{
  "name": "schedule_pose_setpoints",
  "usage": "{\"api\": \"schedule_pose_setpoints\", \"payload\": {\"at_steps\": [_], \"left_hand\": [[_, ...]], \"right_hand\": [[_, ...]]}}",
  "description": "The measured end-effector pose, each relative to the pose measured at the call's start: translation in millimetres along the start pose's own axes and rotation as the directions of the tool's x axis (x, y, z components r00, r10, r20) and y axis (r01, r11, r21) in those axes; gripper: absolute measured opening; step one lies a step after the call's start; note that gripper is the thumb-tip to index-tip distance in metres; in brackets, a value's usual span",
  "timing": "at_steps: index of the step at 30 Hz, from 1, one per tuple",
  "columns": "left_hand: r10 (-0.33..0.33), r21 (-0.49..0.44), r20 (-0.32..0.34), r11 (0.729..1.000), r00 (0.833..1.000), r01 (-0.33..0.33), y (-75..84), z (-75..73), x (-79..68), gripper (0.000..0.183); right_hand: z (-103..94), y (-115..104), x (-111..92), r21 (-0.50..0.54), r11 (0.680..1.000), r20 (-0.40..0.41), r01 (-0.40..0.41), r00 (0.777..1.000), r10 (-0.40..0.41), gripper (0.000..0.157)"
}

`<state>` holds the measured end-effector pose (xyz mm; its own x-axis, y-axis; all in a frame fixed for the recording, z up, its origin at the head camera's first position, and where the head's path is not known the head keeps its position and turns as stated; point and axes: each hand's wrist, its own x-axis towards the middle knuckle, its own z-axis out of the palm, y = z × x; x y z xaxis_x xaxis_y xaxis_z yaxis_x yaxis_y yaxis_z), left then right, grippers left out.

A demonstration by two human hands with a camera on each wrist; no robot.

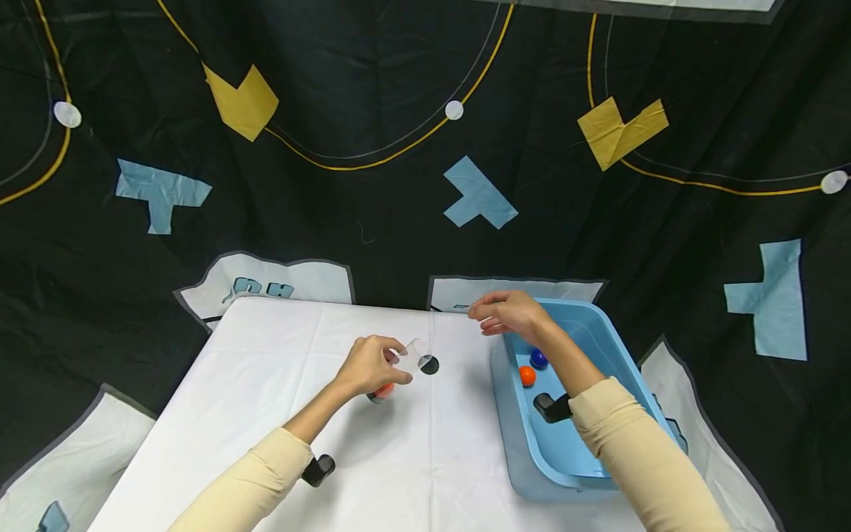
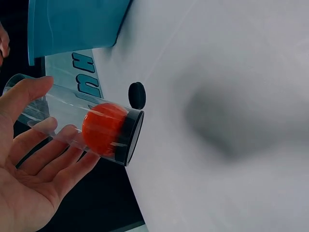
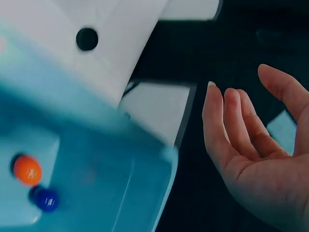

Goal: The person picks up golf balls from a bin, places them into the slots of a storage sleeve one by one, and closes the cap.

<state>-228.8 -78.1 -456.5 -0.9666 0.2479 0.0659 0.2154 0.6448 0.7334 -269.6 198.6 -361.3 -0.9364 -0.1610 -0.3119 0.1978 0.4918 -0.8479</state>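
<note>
My left hand grips a clear plastic tube above the white table, thumb on one side and fingers on the other. Inside the tube an orange ball lies against the black end cap. The tube is tilted, its clear end pointing toward the bin. A loose black cap lies on the table close past the tube. My right hand hovers over the bin's far left corner with relaxed fingers and nothing in them; in the right wrist view the palm shows bare.
On the table's right side stands a light blue bin. An orange ball and a blue ball lie on its floor. Behind the table hangs a black cloth with taped blue and yellow shapes.
</note>
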Motion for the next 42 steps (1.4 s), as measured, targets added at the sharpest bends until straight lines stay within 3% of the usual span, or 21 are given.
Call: {"api": "schedule_pose_setpoints", "payload": {"at_steps": [10,17,30,36,42], "left_hand": [[-0.013,0.013,-0.008,1.0,1.0,0.013,-5.0,-1.3,-1.6,0.035],[-0.024,0.008,-0.008,1.0,1.0,0.024,-6.7,-2.4,-2.4,0.035],[-0.03,0.011,-0.006,0.999,1.0,0.03,-10.2,-2.3,-2.9,0.037],[-0.032,0.012,-0.008,0.999,0.999,0.032,-10.7,-2.2,-3.1,0.035],[-0.029,0.013,-0.011,0.999,1.0,0.029,-10.2,-4.6,-2.6,0.036]], "right_hand": [[-51.4,39.3,-8.0,-0.031,0.998,-0.119,-0.059,0.991,0.054,0.049],[-65.2,73.9,-6.6,-0.01,0.981,-0.169,-0.195,0.967,0.191,0.057],[-63.5,138.0,6.5,0.172,0.925,-0.155,-0.34,0.918,0.366,0.059],[-59.3,152.4,11.3,0.195,0.899,-0.166,-0.392,0.89,0.424,0.059],[-55.6,161.8,15.7,0.261,0.864,-0.122,-0.43,0.873,0.472,0.058]]}}
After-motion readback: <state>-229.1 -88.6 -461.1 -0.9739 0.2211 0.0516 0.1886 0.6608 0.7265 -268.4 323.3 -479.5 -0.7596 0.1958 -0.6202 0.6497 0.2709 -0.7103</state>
